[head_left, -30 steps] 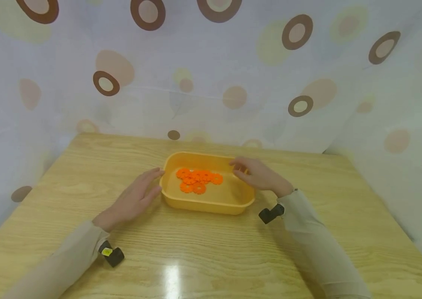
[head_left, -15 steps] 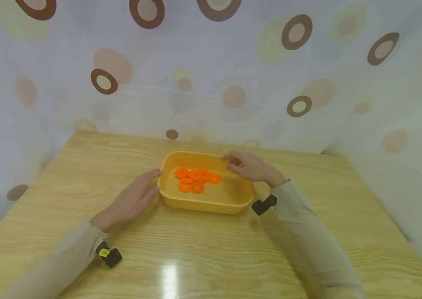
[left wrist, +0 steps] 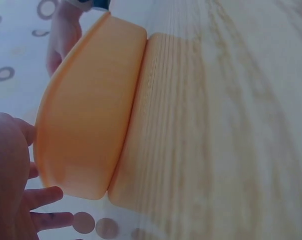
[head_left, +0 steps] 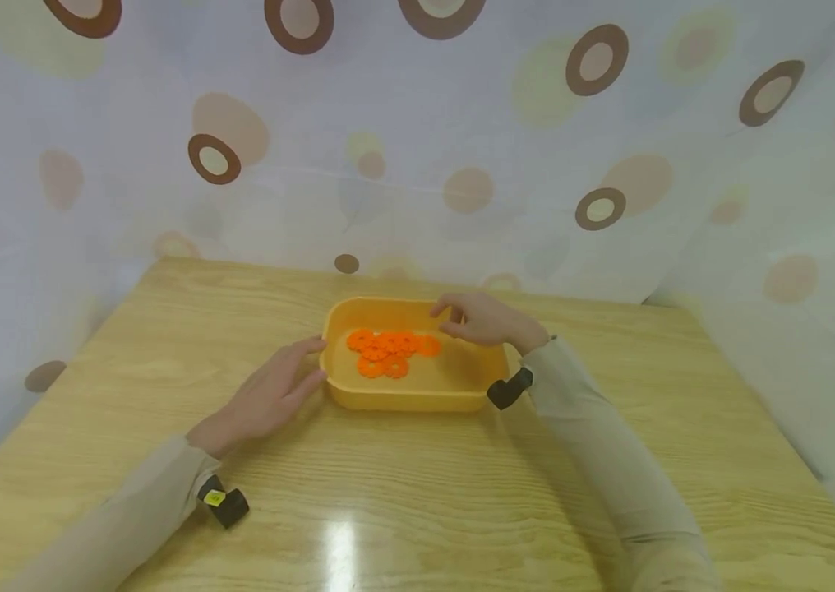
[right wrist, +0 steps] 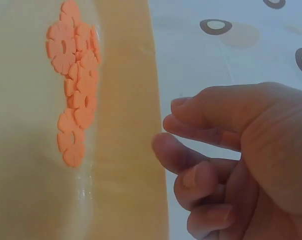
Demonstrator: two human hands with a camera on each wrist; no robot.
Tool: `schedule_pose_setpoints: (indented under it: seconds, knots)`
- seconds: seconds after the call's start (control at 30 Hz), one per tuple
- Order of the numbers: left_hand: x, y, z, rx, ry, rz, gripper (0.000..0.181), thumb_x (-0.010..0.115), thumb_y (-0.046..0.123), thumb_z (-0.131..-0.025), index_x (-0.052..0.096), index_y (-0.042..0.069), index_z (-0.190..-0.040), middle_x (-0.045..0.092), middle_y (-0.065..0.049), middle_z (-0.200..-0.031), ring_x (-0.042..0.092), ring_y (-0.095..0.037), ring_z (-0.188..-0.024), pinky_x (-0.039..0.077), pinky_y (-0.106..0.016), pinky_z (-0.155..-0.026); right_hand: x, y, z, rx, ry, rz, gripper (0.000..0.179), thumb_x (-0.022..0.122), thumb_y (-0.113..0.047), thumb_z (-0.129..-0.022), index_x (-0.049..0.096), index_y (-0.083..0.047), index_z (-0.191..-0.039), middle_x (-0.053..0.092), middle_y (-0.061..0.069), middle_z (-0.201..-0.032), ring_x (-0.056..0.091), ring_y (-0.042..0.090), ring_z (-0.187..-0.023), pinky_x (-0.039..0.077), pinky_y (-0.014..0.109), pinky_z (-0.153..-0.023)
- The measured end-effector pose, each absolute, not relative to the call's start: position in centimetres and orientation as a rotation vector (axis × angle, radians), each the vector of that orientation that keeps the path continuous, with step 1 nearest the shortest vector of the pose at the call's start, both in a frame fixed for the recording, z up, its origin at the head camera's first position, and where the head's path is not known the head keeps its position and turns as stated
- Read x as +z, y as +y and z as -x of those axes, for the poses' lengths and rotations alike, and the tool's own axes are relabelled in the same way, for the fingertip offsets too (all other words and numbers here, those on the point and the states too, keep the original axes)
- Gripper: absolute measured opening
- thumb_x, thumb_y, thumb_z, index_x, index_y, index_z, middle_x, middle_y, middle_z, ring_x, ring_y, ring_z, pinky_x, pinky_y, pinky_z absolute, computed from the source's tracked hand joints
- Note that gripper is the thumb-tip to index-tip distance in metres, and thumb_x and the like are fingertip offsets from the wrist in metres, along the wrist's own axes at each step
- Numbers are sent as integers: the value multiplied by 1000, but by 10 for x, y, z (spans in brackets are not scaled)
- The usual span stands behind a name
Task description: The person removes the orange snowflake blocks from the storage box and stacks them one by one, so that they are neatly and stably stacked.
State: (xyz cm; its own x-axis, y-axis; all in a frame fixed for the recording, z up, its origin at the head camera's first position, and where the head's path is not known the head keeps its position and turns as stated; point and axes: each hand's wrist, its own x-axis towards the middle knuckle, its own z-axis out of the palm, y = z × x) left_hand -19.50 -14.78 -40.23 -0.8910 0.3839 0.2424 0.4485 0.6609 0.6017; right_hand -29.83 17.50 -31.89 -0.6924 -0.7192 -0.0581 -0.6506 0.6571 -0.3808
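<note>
A yellow plastic basin (head_left: 410, 401) stands upright on the table. Several orange slotted discs (head_left: 388, 345), round like flowers with a hole in the middle, lie overlapping in its left half. My left hand (head_left: 265, 399) touches the basin's left end with extended fingers; in the left wrist view its fingertips (left wrist: 53, 194) are spread along the rim. Over the basin's back right part hovers my right hand (head_left: 487, 319), its fingers bent loosely. The right wrist view shows a gap between thumb and index finger (right wrist: 173, 150) with nothing held, apart from the discs (right wrist: 73, 137).
The wooden table (head_left: 403, 493) extends around the basin on all sides. A pale cloth with brown rings (head_left: 417, 222) hangs along the back and both sides. Black wrist cameras (head_left: 509, 388) sit on both sleeves.
My right hand has moved left and slightly back above the basin, its fingers bent a little more. The left hand has stayed at the left rim, and the discs appear unmoved.
</note>
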Motion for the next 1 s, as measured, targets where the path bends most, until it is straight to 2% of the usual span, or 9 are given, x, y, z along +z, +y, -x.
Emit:
schedule_pose_setpoints:
  seconds: [0.17, 0.27, 0.47, 0.67, 0.77, 0.87, 1.0]
  knots:
    - [-401, -146, 195, -1056, -2801, 681, 51, 43, 35, -103, 36, 8, -145, 38, -18, -149, 36, -36, -137, 29, -55, -110, -318, 172, 303, -482, 2639, 1124, 30, 57, -14, -95, 60, 0, -122, 67, 14, -96, 61, 22, -80, 50, 39, -77]
    - [-402, -146, 196, -1063, -2816, 670, 51, 42, 37, -103, 35, 9, -145, 39, -18, -149, 37, -36, -136, 31, -55, -108, -317, 172, 306, -502, 2600, 1105, 30, 55, -14, -97, 59, 0, -124, 66, 15, -95, 57, 18, -72, 48, 36, -74]
    - [-402, -148, 196, -1082, -2821, 666, 51, 41, 38, -103, 35, 11, -145, 40, -18, -148, 39, -36, -135, 34, -56, -105, -309, 170, 311, -552, 2556, 1089, 30, 52, -12, -98, 58, 1, -124, 62, 18, -79, 47, 14, -59, 42, 32, -65]
    - [-405, -149, 198, -1116, -2808, 667, 51, 41, 38, -103, 34, 11, -145, 41, -20, -146, 40, -38, -134, 34, -57, -105, -302, 163, 317, -477, 2520, 1096, 30, 53, -12, -97, 60, -1, -124, 65, 18, -86, 48, 12, -63, 43, 31, -71]
    - [-407, -148, 199, -1138, -2804, 670, 51, 42, 38, -103, 35, 11, -145, 41, -20, -146, 39, -38, -134, 33, -57, -106, -300, 161, 320, -475, 2482, 1012, 31, 55, -11, -95, 60, -2, -125, 64, 19, -85, 47, 12, -62, 43, 30, -67]
    - [-408, -148, 200, -1145, -2808, 670, 51, 41, 38, -103, 34, 11, -145, 41, -20, -147, 38, -38, -136, 33, -57, -107, -302, 160, 324, -492, 2439, 948, 33, 58, -9, -93, 60, -3, -126, 61, 15, -78, 45, 12, -59, 41, 28, -62]
    - [-407, -149, 199, -1146, -2814, 668, 50, 41, 37, -103, 34, 10, -144, 40, -20, -147, 38, -38, -136, 32, -57, -107, -308, 160, 330, -487, 2403, 953, 37, 62, -4, -90, 60, -1, -126, 47, 2, -61, 37, 11, -56, 36, 27, -60]
